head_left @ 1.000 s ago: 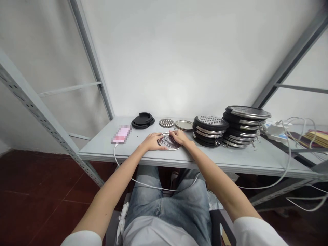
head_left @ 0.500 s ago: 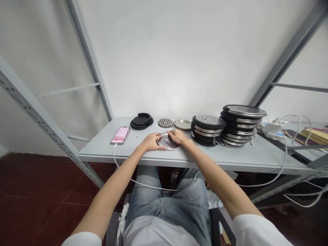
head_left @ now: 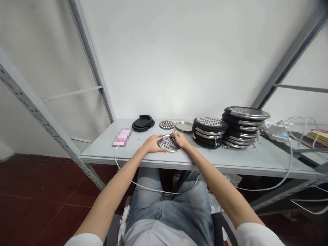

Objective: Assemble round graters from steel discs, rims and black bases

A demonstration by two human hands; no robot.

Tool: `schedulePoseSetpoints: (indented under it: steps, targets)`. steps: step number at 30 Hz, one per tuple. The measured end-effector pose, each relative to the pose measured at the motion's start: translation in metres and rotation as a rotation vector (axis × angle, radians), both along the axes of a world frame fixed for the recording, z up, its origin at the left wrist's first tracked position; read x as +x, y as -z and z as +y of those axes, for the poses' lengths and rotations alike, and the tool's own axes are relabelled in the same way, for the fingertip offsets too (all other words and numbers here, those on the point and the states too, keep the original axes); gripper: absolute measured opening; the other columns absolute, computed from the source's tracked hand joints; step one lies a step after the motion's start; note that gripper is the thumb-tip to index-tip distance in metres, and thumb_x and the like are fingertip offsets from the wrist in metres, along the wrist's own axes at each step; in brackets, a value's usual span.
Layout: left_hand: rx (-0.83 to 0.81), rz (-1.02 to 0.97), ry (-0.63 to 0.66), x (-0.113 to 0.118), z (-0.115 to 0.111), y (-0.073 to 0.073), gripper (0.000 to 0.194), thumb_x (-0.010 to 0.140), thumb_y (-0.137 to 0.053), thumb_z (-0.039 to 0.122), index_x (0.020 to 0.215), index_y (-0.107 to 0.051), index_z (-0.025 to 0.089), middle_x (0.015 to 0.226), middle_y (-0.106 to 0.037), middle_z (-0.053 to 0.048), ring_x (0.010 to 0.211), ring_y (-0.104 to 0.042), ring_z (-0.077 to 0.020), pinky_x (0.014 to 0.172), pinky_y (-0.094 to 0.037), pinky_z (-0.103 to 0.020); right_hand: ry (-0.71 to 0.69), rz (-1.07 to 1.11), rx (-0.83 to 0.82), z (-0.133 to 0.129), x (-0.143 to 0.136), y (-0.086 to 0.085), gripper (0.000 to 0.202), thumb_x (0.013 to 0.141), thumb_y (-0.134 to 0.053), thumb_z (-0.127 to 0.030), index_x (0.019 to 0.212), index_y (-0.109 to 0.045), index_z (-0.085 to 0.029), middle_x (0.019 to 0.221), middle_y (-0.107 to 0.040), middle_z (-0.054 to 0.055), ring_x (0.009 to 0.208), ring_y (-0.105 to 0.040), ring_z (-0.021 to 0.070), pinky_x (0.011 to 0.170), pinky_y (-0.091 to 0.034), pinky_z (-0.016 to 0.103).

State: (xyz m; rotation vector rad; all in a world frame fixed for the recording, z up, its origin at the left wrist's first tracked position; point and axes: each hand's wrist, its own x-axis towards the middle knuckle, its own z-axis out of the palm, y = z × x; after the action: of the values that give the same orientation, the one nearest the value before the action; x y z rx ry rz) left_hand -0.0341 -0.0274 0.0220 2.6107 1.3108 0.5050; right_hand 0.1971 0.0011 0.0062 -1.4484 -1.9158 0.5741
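Observation:
A round perforated metal disc [head_left: 169, 143] with a shiny rim lies near the table's front edge, right before me. My left hand [head_left: 152, 144] curls round its left side, thumb and fingers on the rim. On the other side my right hand [head_left: 180, 139] grips the upper right edge, fingers bent over it. Just behind stand a second perforated disc [head_left: 166, 125] and a plain shallow metal lid [head_left: 183, 126]. Black round rings [head_left: 142, 123] are piled at the back left.
Right of my hands rise a shorter stack [head_left: 210, 133] and a taller stack [head_left: 242, 128] of black rings and metal discs with small wire clasps. A phone [head_left: 122, 136] on a white cable [head_left: 116, 160] lies left. Metal shelf posts [head_left: 89, 61] flank the grey table [head_left: 102, 150].
My right hand has slid outward from over the disc's face to its right edge, baring more of the holes. The left hand keeps its hold. The view has shifted slightly.

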Motion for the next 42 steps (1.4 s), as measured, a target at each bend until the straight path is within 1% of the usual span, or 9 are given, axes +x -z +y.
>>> schedulePoseSetpoints:
  steps: [4,10,20,25,29,32,34,38,42]
  targets:
    - [-0.003,0.002,0.002,0.000,0.000,0.000,0.096,0.065,-0.066,0.079,0.141,-0.052,0.022,0.150,-0.046,-0.011,0.137,-0.042,-0.0352,0.115,-0.031,-0.047,0.004,-0.011,-0.007,0.000,0.000,-0.001,0.060,0.100,-0.029,-0.053,0.104,-0.075,-0.015,0.109,-0.074,0.011,0.106,-0.065,0.0253,0.095,-0.044,0.032]
    - [-0.002,-0.002,0.000,0.000,0.001,0.001,0.094,0.065,-0.066,0.079,0.138,-0.055,0.021,0.147,-0.049,-0.013,0.136,-0.043,-0.0357,0.114,-0.032,-0.046,0.008,-0.001,-0.005,-0.002,-0.001,-0.002,0.060,0.100,-0.029,-0.053,0.099,-0.077,-0.016,0.108,-0.075,0.010,0.104,-0.066,0.0245,0.094,-0.044,0.032]
    - [-0.001,-0.009,0.001,0.000,0.001,0.002,0.095,0.064,-0.067,0.079,0.138,-0.055,0.021,0.145,-0.052,-0.012,0.134,-0.045,-0.0362,0.113,-0.034,-0.045,0.009,-0.041,-0.019,0.003,-0.001,0.001,0.058,0.100,-0.031,-0.052,0.099,-0.077,-0.017,0.105,-0.075,0.010,0.101,-0.067,0.0244,0.091,-0.045,0.031]
    - [0.011,0.009,0.001,0.000,0.000,0.001,0.093,0.068,-0.065,0.078,0.141,-0.053,0.021,0.146,-0.050,-0.014,0.134,-0.045,-0.0360,0.114,-0.033,-0.046,0.061,0.080,0.027,-0.001,0.001,0.001,0.062,0.100,-0.029,-0.053,0.098,-0.077,-0.014,0.105,-0.075,0.013,0.104,-0.067,0.0262,0.096,-0.045,0.033]
    - [0.011,0.007,-0.015,0.000,0.000,0.002,0.093,0.070,-0.061,0.079,0.140,-0.053,0.019,0.147,-0.049,-0.015,0.135,-0.044,-0.0364,0.114,-0.033,-0.049,0.160,0.300,0.095,0.000,0.007,0.002,0.066,0.097,-0.030,-0.059,0.099,-0.077,-0.013,0.107,-0.074,0.015,0.107,-0.066,0.0273,0.099,-0.045,0.036]
    - [0.021,-0.045,-0.036,0.000,0.000,0.005,0.086,0.074,-0.060,0.076,0.136,-0.057,0.017,0.144,-0.052,-0.016,0.132,-0.047,-0.0353,0.112,-0.035,-0.048,0.216,0.508,0.101,0.006,0.011,0.005,0.072,0.094,-0.027,-0.065,0.095,-0.076,-0.012,0.104,-0.074,0.017,0.102,-0.068,0.0278,0.097,-0.048,0.039]
    - [0.055,-0.098,-0.047,0.000,0.001,0.007,0.076,0.076,-0.062,0.071,0.130,-0.062,0.018,0.138,-0.056,-0.015,0.129,-0.050,-0.0336,0.110,-0.038,-0.046,0.230,0.573,0.098,0.009,0.013,0.007,0.073,0.092,-0.028,-0.068,0.093,-0.076,-0.013,0.101,-0.075,0.017,0.099,-0.069,0.0278,0.095,-0.050,0.039]
    - [0.133,-0.204,-0.059,0.000,0.003,0.011,0.054,0.079,-0.067,0.060,0.113,-0.070,0.019,0.121,-0.066,-0.012,0.117,-0.058,-0.0291,0.105,-0.044,-0.039,0.236,0.508,0.147,0.009,0.014,0.009,0.064,0.092,-0.034,-0.061,0.093,-0.075,-0.012,0.102,-0.075,0.016,0.102,-0.068,0.0277,0.098,-0.047,0.038]
    - [0.160,-0.264,-0.098,-0.001,0.007,0.015,0.046,0.079,-0.069,0.055,0.106,-0.072,0.018,0.112,-0.068,-0.010,0.112,-0.060,-0.0268,0.102,-0.046,-0.037,0.255,0.418,0.157,0.005,0.013,0.007,0.048,0.090,-0.042,-0.046,0.096,-0.075,-0.010,0.103,-0.075,0.015,0.103,-0.068,0.0278,0.097,-0.047,0.037]
